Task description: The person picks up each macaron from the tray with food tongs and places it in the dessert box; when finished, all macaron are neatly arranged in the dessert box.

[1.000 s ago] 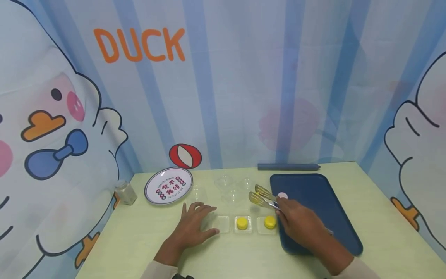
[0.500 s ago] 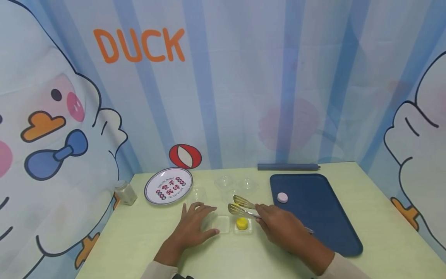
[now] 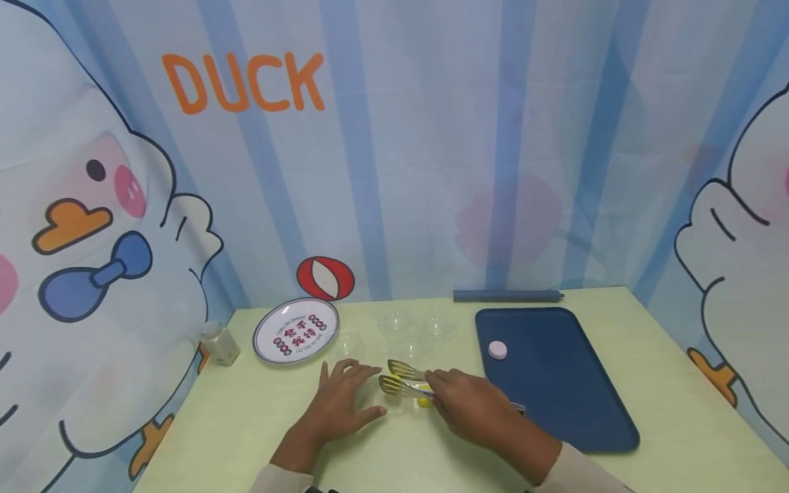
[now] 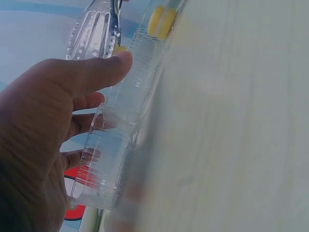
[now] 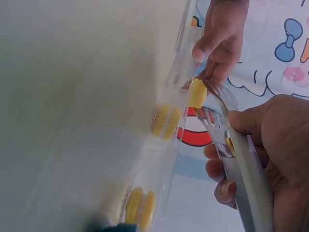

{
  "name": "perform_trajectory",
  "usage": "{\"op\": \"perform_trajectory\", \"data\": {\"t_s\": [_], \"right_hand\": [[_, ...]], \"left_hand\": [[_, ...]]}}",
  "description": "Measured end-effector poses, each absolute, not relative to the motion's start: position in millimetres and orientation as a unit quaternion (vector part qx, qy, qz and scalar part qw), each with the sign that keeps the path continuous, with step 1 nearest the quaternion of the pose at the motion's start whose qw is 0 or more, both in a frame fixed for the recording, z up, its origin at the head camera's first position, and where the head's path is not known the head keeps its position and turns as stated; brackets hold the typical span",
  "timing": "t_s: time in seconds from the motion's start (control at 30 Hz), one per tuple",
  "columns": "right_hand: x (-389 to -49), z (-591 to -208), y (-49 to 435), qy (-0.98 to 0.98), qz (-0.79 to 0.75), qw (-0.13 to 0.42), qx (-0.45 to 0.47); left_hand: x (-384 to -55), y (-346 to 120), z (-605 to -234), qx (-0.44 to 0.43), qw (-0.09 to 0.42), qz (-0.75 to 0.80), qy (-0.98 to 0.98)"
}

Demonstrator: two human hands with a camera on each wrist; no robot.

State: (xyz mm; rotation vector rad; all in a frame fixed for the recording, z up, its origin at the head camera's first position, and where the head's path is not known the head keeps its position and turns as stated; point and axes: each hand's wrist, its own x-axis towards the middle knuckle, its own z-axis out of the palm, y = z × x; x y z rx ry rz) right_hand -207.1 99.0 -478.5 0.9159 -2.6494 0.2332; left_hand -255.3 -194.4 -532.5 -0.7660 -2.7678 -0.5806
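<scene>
My right hand (image 3: 471,407) grips metal tongs (image 5: 248,179), whose slotted tips hold a yellow macaron (image 5: 197,93) over a clear plastic box (image 3: 391,407). Close by, my left hand (image 3: 339,404) has its thumb and fingers spread at the left end of the row of clear boxes. In the left wrist view, its fingers reach behind the nearest clear box (image 4: 104,164), with the thumb raised beside the row. Another macaron (image 5: 166,121) sits in the neighbouring box, partly covered by the tongs in the head view. A further yellow macaron (image 5: 140,209) lies in the rightmost box.
On the right, a blue tray (image 3: 555,383) carries one pink macaron (image 3: 497,350). Several clear domed lids (image 3: 394,323) stand behind the boxes. A printed plate (image 3: 296,332) and a small jar (image 3: 220,344) are at the back left. A dark blue roll (image 3: 508,296) lies along the back edge.
My right hand has moved left with the tongs and macaron, from beside the tray, past the middle box, to the box by my left hand. The left hand has stayed put.
</scene>
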Motion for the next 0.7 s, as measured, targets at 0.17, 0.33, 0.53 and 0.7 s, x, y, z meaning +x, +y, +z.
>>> {"op": "perform_trajectory", "data": {"t_s": [0.17,0.33,0.53,0.7], "right_hand": [[-208.0,-476.2,94.0,-0.928,0.075,0.157,0.328],[-208.9,-474.7,89.7,-0.928,0.074,0.145,0.336],[-210.3,-474.3,83.5,-0.936,0.06,0.122,0.325],[-210.1,-472.6,80.0,-0.937,0.053,0.118,0.323]], "left_hand": [[-256.5,-193.9,-531.4,-0.261,0.102,-0.201,-0.939],[-255.7,-193.3,-530.1,-0.253,0.09,-0.208,-0.94],[-254.6,-193.5,-529.8,-0.249,0.089,-0.208,-0.942],[-253.3,-193.4,-528.7,-0.246,0.089,-0.217,-0.94]]}}
